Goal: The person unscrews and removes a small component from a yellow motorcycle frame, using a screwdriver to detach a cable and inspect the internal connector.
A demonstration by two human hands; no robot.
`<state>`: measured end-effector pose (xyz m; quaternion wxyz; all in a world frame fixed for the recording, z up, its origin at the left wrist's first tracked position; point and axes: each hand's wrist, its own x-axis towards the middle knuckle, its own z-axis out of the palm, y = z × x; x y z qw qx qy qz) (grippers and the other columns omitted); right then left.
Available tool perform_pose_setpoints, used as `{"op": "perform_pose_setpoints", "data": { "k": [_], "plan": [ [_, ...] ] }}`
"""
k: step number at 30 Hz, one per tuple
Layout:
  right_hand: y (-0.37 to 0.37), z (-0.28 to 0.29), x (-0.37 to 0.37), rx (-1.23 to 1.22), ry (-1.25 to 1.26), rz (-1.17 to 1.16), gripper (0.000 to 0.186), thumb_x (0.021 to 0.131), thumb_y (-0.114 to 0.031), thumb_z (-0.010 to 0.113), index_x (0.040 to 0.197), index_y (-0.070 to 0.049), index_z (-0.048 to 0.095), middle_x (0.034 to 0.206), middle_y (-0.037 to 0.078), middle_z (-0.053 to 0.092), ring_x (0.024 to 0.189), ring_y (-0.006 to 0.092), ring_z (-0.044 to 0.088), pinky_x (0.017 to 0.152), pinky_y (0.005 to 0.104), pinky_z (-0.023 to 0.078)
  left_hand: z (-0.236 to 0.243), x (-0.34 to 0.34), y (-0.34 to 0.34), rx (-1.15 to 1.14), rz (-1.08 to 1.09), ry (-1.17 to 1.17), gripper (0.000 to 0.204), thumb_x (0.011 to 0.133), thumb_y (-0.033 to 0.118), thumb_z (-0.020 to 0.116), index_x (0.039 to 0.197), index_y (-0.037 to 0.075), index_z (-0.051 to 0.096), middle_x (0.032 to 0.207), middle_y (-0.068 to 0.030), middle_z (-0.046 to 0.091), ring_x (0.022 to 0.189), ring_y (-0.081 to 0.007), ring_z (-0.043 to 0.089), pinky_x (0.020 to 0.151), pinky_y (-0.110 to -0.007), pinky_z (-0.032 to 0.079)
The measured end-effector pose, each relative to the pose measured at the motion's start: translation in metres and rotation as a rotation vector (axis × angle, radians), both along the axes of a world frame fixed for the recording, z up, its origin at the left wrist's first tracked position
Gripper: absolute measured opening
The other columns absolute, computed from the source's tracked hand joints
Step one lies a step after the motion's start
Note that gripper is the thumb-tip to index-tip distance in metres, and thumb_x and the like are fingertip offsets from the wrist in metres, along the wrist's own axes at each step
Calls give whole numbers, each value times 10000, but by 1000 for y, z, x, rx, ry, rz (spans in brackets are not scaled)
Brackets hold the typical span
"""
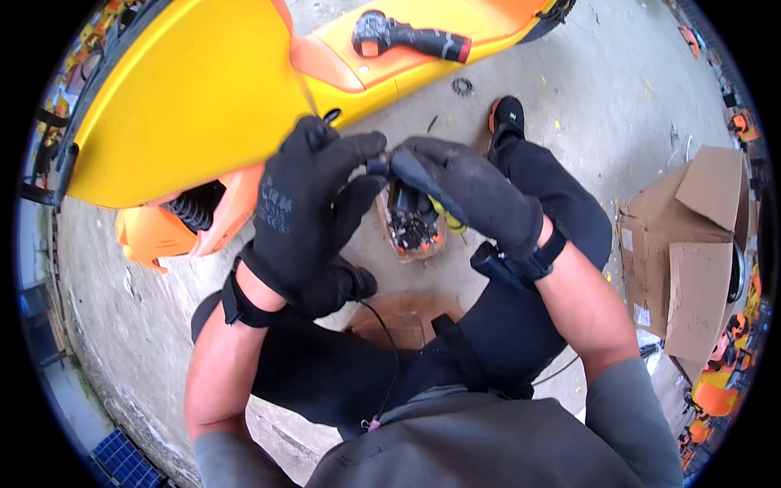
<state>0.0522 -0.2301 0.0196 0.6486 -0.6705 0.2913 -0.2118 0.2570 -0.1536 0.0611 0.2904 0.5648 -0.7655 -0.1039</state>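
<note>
Both my hands wear black gloves and meet over the floor, beside the yellow vehicle body. My left hand pinches one side of a small black cylindrical part between thumb and fingers. From the other side, my right hand has its fingertips at the same part. A yellow-green and black handle shows beneath the right palm; the rest of that tool is hidden, so its kind is unclear. Under the hands stands a small clear tub holding dark screw-like hardware and orange bits.
The yellow and orange vehicle fills the upper left. A black cordless power tool lies on its deck. A black toothed ring is on the concrete floor. To the right stands an open cardboard box. A cable hangs near my legs.
</note>
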Motion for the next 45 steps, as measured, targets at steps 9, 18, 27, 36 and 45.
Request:
{"op": "perform_pose_setpoints", "data": {
  "k": [9, 18, 27, 36, 45],
  "plan": [
    [2, -7, -7, -106, 24, 8, 421, 1036, -363, 530, 1184, 12, 649, 896, 78, 671, 807, 117, 630, 760, 262, 523, -21, -2, -11, -52, -154, -61, 413, 813, 8, 732, 1213, 50, 640, 1111, -142, 661, 1006, -327, 644, 875, -390, 519],
    [0, -7, -4, -59, 4, 66, 435, 1037, -398, 520, 1112, 9, 655, 859, 98, 658, 752, 140, 642, 747, 291, 532, -14, -4, -3, 56, -119, 3, 349, 823, 24, 741, 1159, 38, 650, 985, -132, 659, 911, -287, 662, 787, -352, 535],
    [-2, 4, -4, -123, 119, 108, 461, 1030, -429, 533, 1101, 9, 659, 833, 71, 675, 749, 134, 640, 710, 297, 522, -9, 0, -2, 37, -171, 130, 335, 794, 16, 731, 1119, 9, 653, 957, -165, 674, 886, -361, 643, 786, -410, 529],
    [2, 6, -7, 0, -74, 119, 443, 1031, -407, 536, 1141, 3, 660, 916, 82, 685, 789, 101, 630, 729, 280, 526, -7, 7, -5, 253, -211, 424, 408, 850, -121, 603, 1246, -26, 626, 1172, -131, 698, 1049, -189, 678, 923, -319, 536],
    [-2, 14, -9, 134, -9, 121, 341, 999, -304, 618, 1156, -1, 639, 996, 73, 669, 866, 118, 647, 793, 282, 537, -15, 10, -3, 362, -167, 544, 357, 907, -58, 606, 1262, -31, 594, 1105, -102, 690, 1009, -153, 667, 876, -287, 530]
  ]
}}
